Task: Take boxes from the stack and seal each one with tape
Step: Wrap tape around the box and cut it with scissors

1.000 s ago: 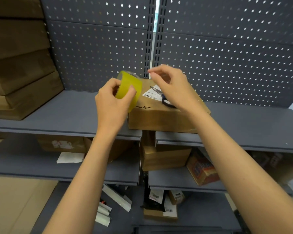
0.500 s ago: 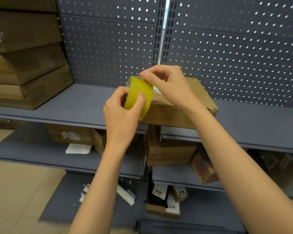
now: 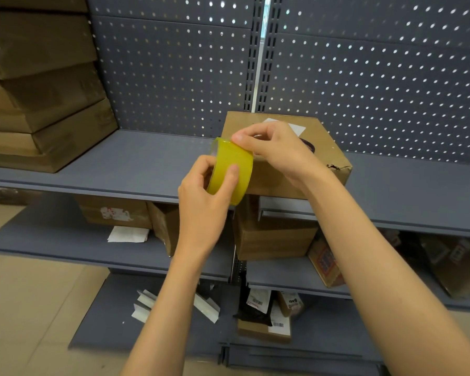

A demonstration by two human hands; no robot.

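Observation:
A brown cardboard box (image 3: 329, 156) with a white label stands on the grey upper shelf (image 3: 136, 166), just behind my hands. My left hand (image 3: 201, 196) grips a yellow roll of tape (image 3: 229, 169) in front of the box's left side. The fingertips of my right hand (image 3: 277, 150) pinch at the top edge of the roll. Dark scissor handles (image 3: 308, 144) lie on the box top, mostly hidden behind my right hand. A stack of flat brown boxes (image 3: 38, 85) sits at the left end of the same shelf.
A perforated grey back panel (image 3: 364, 85) rises behind the shelf. The lower shelf (image 3: 65, 240) holds more cardboard boxes (image 3: 272, 237) and a loose white paper (image 3: 128, 234). The bottom shelf carries small parcels and white strips. Tan floor shows at lower left.
The view has tilted down, so the box and hands sit lower in frame. My right hand came over from the box top to the roll's upper edge.

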